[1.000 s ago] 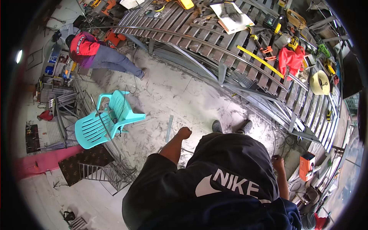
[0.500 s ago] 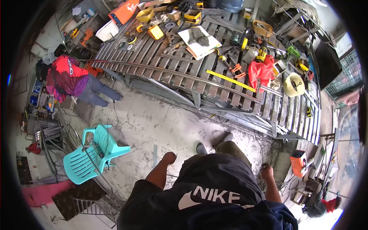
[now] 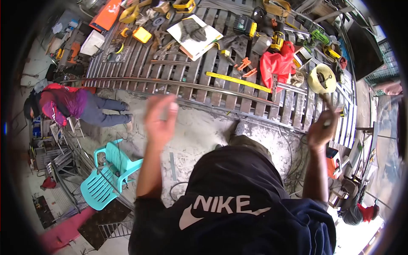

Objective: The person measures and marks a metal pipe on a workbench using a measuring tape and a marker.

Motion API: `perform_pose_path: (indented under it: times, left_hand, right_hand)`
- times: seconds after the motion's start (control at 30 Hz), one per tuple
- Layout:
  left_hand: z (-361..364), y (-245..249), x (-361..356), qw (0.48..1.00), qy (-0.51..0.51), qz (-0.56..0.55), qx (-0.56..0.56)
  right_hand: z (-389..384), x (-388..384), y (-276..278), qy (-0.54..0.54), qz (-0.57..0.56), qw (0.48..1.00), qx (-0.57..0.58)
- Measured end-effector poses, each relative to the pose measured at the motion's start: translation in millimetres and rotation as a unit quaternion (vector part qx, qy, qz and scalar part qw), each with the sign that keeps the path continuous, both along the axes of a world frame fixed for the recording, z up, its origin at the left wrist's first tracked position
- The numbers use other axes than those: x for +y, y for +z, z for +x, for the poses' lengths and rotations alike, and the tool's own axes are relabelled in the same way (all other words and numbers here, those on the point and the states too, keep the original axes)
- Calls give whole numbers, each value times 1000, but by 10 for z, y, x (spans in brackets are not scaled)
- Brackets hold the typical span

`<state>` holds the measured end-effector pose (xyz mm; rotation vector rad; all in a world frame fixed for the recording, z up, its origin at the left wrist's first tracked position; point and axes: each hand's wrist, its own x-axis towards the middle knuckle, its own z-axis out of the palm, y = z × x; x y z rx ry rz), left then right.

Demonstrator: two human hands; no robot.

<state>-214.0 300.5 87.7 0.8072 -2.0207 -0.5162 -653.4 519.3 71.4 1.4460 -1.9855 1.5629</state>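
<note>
My left hand (image 3: 160, 118) is raised in front of the slatted workbench (image 3: 178, 97), a little blurred, fingers apart and nothing in it. Past its fingertips, long thin metal bars (image 3: 187, 83) lie along the bench's front edge. My right hand (image 3: 321, 127) hovers by the bench's right end with fingers stretched out and holding nothing visible. A cream hard-hat-like bowl (image 3: 321, 79) with small items inside sits just beyond it. Farther in on the bench lie a yellow bar (image 3: 238, 82), a red cloth (image 3: 276, 66) and an orange clamp (image 3: 244, 64).
A dark glove (image 3: 193, 30) rests on a white folder (image 3: 204, 46) among power tools. On the left, a co-worker (image 3: 70, 102) bends over near a turquoise plastic chair (image 3: 100, 191). An orange machine (image 3: 333, 163) stands at right; cables lie on the floor.
Both my hands have risen from beside my body toward the bench, and their fingers have opened. I am closer to the bench. The co-worker appears farther left and bent lower.
</note>
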Motion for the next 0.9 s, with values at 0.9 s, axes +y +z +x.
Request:
perform_pose_path:
  times: [0.9]
  left_hand:
    - [-1340, 3040, -520, 700, -466, -460, 285]
  right_hand:
    - [737, -249, 2962, 240, -261, 871, 341]
